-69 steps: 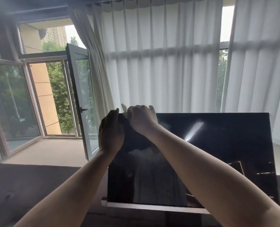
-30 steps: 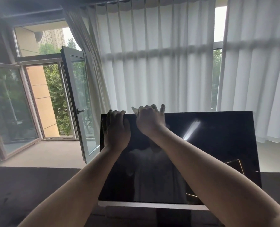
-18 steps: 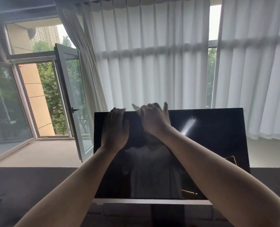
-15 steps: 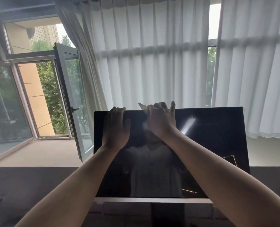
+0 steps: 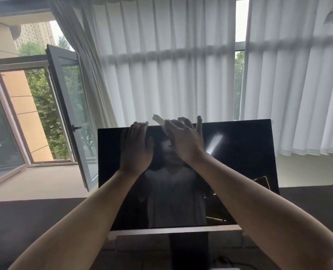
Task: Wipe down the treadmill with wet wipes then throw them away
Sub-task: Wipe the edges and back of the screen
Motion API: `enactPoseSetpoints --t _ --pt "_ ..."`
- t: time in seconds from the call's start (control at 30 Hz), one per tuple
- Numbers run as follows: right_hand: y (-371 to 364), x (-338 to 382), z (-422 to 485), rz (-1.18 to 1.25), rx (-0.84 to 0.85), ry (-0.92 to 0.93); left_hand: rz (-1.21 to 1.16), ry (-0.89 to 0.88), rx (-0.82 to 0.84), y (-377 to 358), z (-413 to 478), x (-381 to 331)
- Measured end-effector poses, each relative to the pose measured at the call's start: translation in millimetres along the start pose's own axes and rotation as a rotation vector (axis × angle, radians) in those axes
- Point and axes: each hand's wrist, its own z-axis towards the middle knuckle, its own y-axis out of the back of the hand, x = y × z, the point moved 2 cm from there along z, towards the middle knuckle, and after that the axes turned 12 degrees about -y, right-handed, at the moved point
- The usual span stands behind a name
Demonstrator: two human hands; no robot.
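Black glass fills the middle of my feed: the treadmill screen (image 5: 239,162), glossy, with a bright streak of reflected light right of centre and a dim reflection of a person's torso.

My left grip (image 5: 136,147) lies on the upper left part of the glass. Its fingertips are hooked over the top edge and its thumb is against the face, so it is grasping the screen itself. My right grip (image 5: 185,141) sits just beside it, to the right, at the same top edge. It is clenched on a white wet wipe (image 5: 159,120), which it presses to the rim of the screen. A crumpled corner of the wipe sticks up and to the left out of the grip, above the edge; the rest is hidden under the palm. The little finger stands up straight past the rim while the other fingers curl over it. Both forearms reach in bare from the bottom corners.

A pale trim strip (image 5: 171,229) runs under the glass, and a dark post (image 5: 189,250) drops from it. On either side lies a dark flat surface (image 5: 25,221); I cannot tell what it is. Behind hang white pleated curtains (image 5: 181,65). On the left a window casement (image 5: 68,106) stands swung inward, with green trees (image 5: 43,106) beyond it.
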Motion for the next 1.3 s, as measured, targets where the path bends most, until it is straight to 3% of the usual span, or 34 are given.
enactPoseSetpoints --t 0.2,0.47,0.6,0.83,1.1,1.2,1.3 --pt "-6.7 -28.5 -5.4 -0.08 -0.163 -0.148 -0.045 0.098 -0.028 -6.7 3.6 -11.8" --pt "-5.6 18.9 0.0 0.131 0.072 0.021 0.003 0.097 0.008 -13.1 4.0 -21.3" --pt "-2.2 7.1 1.2 0.114 0.024 0.032 0.031 0.027 0.033 -9.5 1.3 -11.7" --pt "-4.7 -17.0 -2.8 -0.045 -0.15 -0.181 -0.027 0.061 -0.013 -12.5 1.1 -16.3" --pt "-8.7 25.0 3.3 0.1 0.076 -0.034 -0.004 0.041 -0.005 -10.5 3.5 -11.7" --pt "-3.7 11.1 5.0 0.016 0.074 -0.044 -0.007 0.029 0.0 -11.5 1.6 -10.2" --pt "2.4 -14.9 3.4 -0.086 0.001 -0.169 -0.015 0.041 0.0 -10.9 0.5 -11.3"
